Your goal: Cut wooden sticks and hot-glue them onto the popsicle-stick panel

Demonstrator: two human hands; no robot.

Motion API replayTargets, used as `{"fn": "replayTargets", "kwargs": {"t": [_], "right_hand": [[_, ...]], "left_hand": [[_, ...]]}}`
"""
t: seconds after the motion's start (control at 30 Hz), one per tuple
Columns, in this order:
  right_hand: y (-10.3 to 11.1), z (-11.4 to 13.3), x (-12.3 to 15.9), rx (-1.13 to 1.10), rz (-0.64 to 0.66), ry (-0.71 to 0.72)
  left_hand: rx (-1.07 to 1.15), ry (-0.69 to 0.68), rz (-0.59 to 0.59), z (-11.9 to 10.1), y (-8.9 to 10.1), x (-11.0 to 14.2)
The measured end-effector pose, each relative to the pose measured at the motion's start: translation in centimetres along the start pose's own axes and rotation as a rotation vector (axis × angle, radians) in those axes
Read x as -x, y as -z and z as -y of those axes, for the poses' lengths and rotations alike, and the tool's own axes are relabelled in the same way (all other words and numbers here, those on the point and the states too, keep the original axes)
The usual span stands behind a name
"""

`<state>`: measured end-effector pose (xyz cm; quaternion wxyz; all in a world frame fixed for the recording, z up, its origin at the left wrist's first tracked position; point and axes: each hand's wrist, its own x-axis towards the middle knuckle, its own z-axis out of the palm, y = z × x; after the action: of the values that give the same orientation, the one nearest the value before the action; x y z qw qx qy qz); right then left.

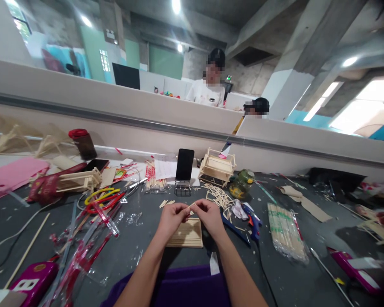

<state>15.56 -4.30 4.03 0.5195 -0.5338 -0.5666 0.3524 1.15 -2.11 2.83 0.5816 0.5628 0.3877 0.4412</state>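
Observation:
My left hand and my right hand meet in front of me, fingertips pinched together. Between them is a short piece of wooden stick, mostly covered by the fingers. Right below the hands lies a flat panel of wooden sticks set side by side. A few short stick pieces rest beyond my left hand. Past my right hand spreads a loose pile of cut stick pieces. A blue glue gun and a dark blue-handled tool lie to its right.
A phone on a stand faces me, beside a small stick-built frame and a glass jar. Bagged sticks lie right. Plastic wrappers and a purple power strip are left. Two people sit beyond the partition.

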Motion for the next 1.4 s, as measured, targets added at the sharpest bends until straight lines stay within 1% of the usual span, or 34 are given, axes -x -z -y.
{"fn": "replayTargets", "kwargs": {"t": [0.1, 0.17, 0.23, 0.3, 0.4, 0.5, 0.6, 0.67, 0.8, 0.9, 1.03, 1.17, 1.3, 1.4], "right_hand": [[0.2, 0.0, 0.4, -0.005, -0.026, 0.019], [0.5, 0.1, 0.5, -0.015, -0.023, 0.031], [0.8, 0.1, 0.6, -0.033, 0.001, 0.023], [1.2, 0.2, 0.7, -0.043, 0.038, -0.016], [1.5, 0.4, 0.8, -0.008, 0.071, -0.060], [1.6, 0.5, 1.0, 0.049, 0.036, -0.012], [1.5, 0.2, 1.0, 0.032, -0.004, 0.014], [1.4, 0.0, 1.0, -0.005, -0.014, 0.004], [1.4, -0.1, 1.1, -0.052, -0.017, -0.010], [1.3, -0.1, 1.2, -0.073, -0.020, -0.017], [1.2, -0.2, 1.6, -0.111, -0.017, -0.039], [1.1, -0.3, 1.8, -0.108, -0.047, -0.063], [1.4, -0.3, 2.1, -0.052, -0.068, -0.031], [1.6, -0.6, 2.4, -0.022, -0.070, -0.023]], "left_hand": [[-0.126, -0.052, -0.020, 0.0, -0.1, 0.2], [-0.178, -0.080, 0.000, -0.1, -0.1, 0.2], [-0.191, -0.089, 0.039, -0.2, -0.1, 0.3], [-0.206, -0.086, 0.075, -0.5, 0.0, 0.4], [-0.248, -0.084, 0.116, -0.8, 0.1, 0.4], [-0.268, -0.082, 0.124, -0.6, 0.1, 0.4], [-0.238, -0.072, 0.110, -0.4, -0.1, 0.4], [-0.173, -0.049, 0.129, -0.4, -0.2, 0.3], [-0.036, 0.057, 0.181, -0.8, -0.3, 0.4], [0.026, 0.102, 0.150, -1.2, -0.4, 0.6], [-0.009, 0.079, 0.086, -1.3, -0.6, 0.6], [-0.032, 0.089, 0.100, -0.8, -0.7, 0.4], [-0.088, 0.094, 0.083, -0.6, -1.0, 0.4], [-0.100, 0.115, 0.104, -0.6, -1.3, 0.4]]}}
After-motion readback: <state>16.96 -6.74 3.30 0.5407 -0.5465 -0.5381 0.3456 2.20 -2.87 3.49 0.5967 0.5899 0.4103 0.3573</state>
